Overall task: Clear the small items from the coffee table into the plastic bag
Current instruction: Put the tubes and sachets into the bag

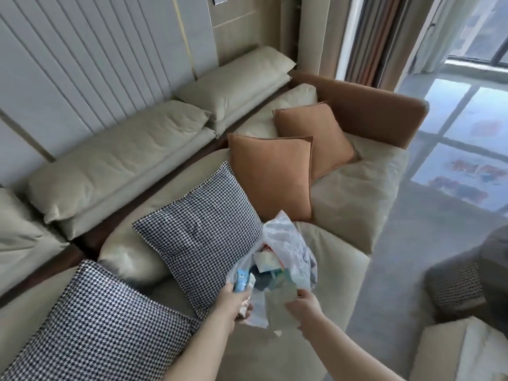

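A thin clear plastic bag (286, 237) sits on the beige sofa seat, its mouth open toward me, with several small items inside, among them a white-and-yellow packet (265, 262) and dark blue things. My left hand (233, 296) grips the bag's left edge together with a light blue packet (242, 279). My right hand (305, 303) pinches the bag's near right edge. The coffee table is not in view.
Two houndstooth cushions (203, 232) (90, 320) lie left of the bag and two orange cushions (272, 174) (316, 133) behind it. The sofa (354, 199) ends in an orange armrest. Glossy floor and a window lie to the right, a patterned stool (456, 284) at right.
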The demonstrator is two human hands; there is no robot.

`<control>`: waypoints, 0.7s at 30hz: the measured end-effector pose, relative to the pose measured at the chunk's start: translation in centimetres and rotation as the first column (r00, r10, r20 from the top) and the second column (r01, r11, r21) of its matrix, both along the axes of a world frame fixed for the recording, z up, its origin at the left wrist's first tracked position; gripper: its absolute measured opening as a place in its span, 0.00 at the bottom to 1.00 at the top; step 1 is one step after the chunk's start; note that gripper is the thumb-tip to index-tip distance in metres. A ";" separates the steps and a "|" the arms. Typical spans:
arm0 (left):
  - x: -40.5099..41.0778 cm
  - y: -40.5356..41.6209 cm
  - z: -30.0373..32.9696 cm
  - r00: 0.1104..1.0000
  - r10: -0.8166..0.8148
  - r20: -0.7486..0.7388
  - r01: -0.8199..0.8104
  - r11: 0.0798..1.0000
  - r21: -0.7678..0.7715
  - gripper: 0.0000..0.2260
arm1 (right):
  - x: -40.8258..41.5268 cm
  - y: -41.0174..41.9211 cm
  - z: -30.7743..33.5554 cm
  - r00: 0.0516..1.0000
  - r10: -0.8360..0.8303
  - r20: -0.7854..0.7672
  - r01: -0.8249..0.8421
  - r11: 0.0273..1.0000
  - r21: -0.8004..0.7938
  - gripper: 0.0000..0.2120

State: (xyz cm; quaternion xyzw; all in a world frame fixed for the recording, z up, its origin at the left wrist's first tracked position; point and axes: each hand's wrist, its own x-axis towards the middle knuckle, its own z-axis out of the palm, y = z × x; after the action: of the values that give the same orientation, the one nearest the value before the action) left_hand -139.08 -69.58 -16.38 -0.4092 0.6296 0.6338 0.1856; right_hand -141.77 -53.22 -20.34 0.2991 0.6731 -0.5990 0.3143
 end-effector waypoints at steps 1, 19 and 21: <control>-0.8 0.0 -0.8 1.000 0.001 0.027 -0.001 1.000 -0.013 0.08 | -0.8 -0.3 -1.0 1.000 0.008 0.026 -0.008 1.000 0.010 0.15; -10.7 -1.0 -13.5 0.990 -0.123 0.064 0.134 0.966 -0.220 0.21 | -6.9 -5.7 -10.1 0.975 0.217 -0.036 -0.201 0.946 0.255 0.23; -10.6 -1.3 -14.0 0.988 -0.143 0.056 0.152 0.966 -0.211 0.22 | -5.5 -6.3 -9.6 0.969 0.242 -0.042 -0.221 0.934 0.281 0.23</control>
State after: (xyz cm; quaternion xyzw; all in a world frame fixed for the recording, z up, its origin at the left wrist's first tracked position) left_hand -149.68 -70.83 -30.39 -0.3917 0.7192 0.5381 0.1996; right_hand -147.26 -59.50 -29.94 0.2351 0.7915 -0.4697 0.3124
